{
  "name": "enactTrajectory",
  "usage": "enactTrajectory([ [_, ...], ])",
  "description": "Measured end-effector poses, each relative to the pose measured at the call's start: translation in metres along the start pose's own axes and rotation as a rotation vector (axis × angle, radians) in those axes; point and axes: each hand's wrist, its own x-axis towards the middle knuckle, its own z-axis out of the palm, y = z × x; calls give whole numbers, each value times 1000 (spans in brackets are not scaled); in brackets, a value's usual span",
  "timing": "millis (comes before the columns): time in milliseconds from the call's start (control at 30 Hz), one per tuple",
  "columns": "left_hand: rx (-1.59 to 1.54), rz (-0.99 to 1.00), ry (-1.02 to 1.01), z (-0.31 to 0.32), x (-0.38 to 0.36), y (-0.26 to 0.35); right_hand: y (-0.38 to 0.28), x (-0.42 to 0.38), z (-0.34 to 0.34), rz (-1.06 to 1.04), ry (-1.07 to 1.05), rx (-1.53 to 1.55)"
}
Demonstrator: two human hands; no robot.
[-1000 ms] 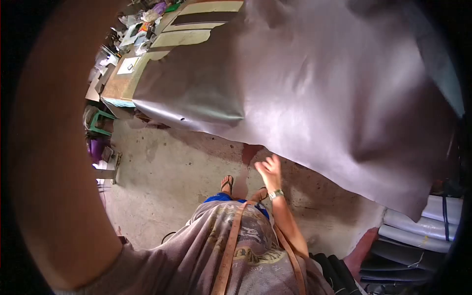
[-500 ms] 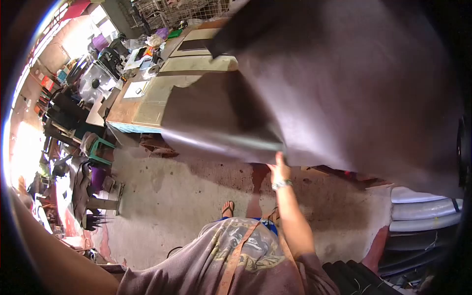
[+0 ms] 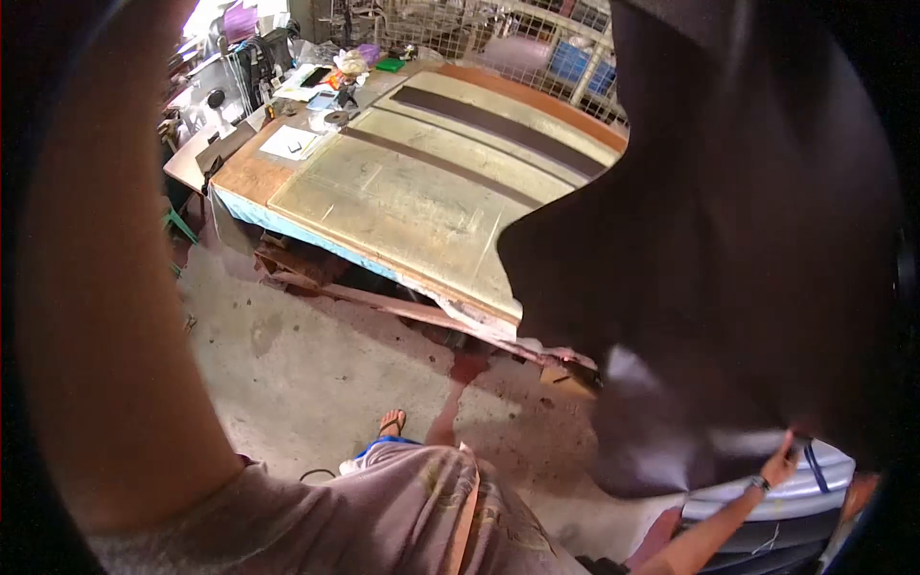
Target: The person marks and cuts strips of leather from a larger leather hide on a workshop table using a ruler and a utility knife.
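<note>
A large dark brown leather sheet point(image 3: 709, 220) hangs across the right side of the view, partly over the right end of the table. At the far lower right, my right hand point(image 3: 781, 460) is closed on the sheet's lower edge, thumb upward, with a watch-like band at the wrist. My left arm rises large along the left side, but its hand is out of the frame. The work table point(image 3: 287, 187) stands in front of me, with a pale cutting board point(image 3: 412, 211) on it. Two dark brown strips point(image 3: 498, 129) lie across the board.
White paper point(image 3: 287, 143), tape and small items crowd the table's left end. Behind stands a wire mesh rack point(image 3: 460, 34). Silvery white rolls point(image 3: 834, 470) and dark rolls lie at lower right. A green stool point(image 3: 180, 225) is at left. A tape measure point(image 3: 467, 508) hangs over my shirt.
My right hand has moved right with the leather sheet's edge. The sheet has swung off the near part of the table, uncovering the board. My left arm has risen, and the view has turned right.
</note>
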Motion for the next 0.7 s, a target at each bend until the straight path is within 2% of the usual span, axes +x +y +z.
enactTrajectory([
  [67, 7, -52, 24, 8, 1, -16, -26, 42, -33, 1, 130, 42],
  [133, 19, -120, 47, 17, -3, -41, -33, 83, -61, 61, 175, -244],
  [167, 25, -151, 56, 23, -5, -55, -54, 97, -69, 161, 135, -237],
  [200, 37, -188, 61, 29, -8, -71, -33, 126, -66, 117, 209, -412],
  [267, 58, -258, 72, 46, -19, -104, 1, 177, -55, -123, 267, -249],
  [300, 71, -296, 72, 55, -25, -123, -21, 188, -48, -169, 176, -183],
  [367, 101, -371, 63, 80, -39, -168, -119, 187, -23, -256, 184, -393],
  [400, 115, -408, 55, 95, -49, -192, -148, 191, -10, -301, 192, -504],
  [500, 166, -534, 6, 142, -83, -277, -129, 252, 63, -479, 44, -374],
  [533, 186, -588, -19, 158, -101, -310, -145, 270, 97, -565, 21, -346],
  [600, 220, -670, -67, 190, -126, -362, -190, 291, 186, -699, -4, -274],
  [633, 239, -713, -102, 206, -137, -386, -241, 267, 229, -568, -189, -89],
  [667, 260, -753, -137, 220, -148, -409, -284, 249, 283, -692, -228, -132],
  [700, 284, -798, -175, 233, -162, -431, -312, 234, 351, -690, -332, 98],
])
